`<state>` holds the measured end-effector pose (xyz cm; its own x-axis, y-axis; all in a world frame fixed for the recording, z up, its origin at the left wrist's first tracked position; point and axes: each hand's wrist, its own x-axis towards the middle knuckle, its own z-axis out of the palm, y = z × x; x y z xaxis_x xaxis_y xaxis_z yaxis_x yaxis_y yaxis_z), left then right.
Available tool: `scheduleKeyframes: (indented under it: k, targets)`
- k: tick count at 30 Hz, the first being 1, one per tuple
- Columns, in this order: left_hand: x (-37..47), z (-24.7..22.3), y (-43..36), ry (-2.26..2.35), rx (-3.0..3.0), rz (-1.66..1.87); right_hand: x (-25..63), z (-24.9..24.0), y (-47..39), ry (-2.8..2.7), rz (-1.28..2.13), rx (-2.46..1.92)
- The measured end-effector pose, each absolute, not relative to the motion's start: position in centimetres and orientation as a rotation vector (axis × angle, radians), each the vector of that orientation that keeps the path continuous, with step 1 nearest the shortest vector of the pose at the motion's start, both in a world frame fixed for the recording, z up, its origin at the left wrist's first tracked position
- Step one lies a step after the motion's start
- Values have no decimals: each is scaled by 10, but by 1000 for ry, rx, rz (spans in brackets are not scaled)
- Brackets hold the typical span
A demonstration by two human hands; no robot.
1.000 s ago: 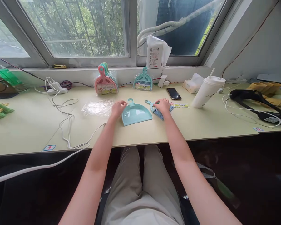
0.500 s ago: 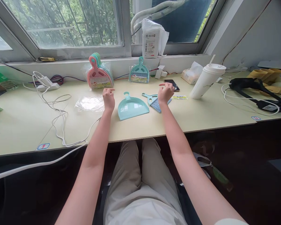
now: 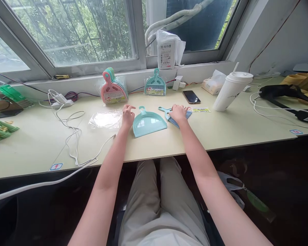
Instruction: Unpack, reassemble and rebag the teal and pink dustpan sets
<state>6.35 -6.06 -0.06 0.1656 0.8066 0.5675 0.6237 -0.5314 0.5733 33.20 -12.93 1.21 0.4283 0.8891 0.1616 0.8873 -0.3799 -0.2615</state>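
Note:
A pale turquoise dustpan [image 3: 150, 123] lies on the table with its handle pointing away from me. Just left of it is my left hand [image 3: 128, 117], fingers loosely bent and apart, holding nothing; its index finger points toward the dustpan handle. To the right, a small matching hand brush [image 3: 173, 120] with blue-grey bristles lies flat. My right hand [image 3: 179, 112] rests over the brush with fingers bent around its middle, hiding part of it. Beside that hand lies a yellow-green label strip [image 3: 201, 110]. Left of my left hand is a clear plastic wrapper [image 3: 105, 119].
Wrapped dustpan sets, a pink stack [image 3: 114, 90] and a turquoise one [image 3: 155, 83], lean at the back. A phone [image 3: 191, 97], tissue pack [image 3: 213, 83] and white cup [image 3: 231, 92] stand right. White cables [image 3: 75, 136] trail on the left; a black strap [image 3: 284, 95] lies far right.
My right hand has come down from above the brush onto it, and its fist has loosened around it. My left hand has moved closer to the dustpan handle. The view has shifted slightly.

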Motion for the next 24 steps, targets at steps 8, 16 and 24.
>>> scheduleKeyframes:
  k: [8, 16, 24]
  targets:
    - [62, 3, -64, 1381, 2229, 1266, 329, 17, -135, -1570, 82, -2340]
    - [63, 13, -75, 1654, 2401, 572, 322, 22, -135, -1480, 125, -2127]
    - [64, 19, -82, 1582, 2407, 446, 287, 41, -146, -1582, 132, -1799]
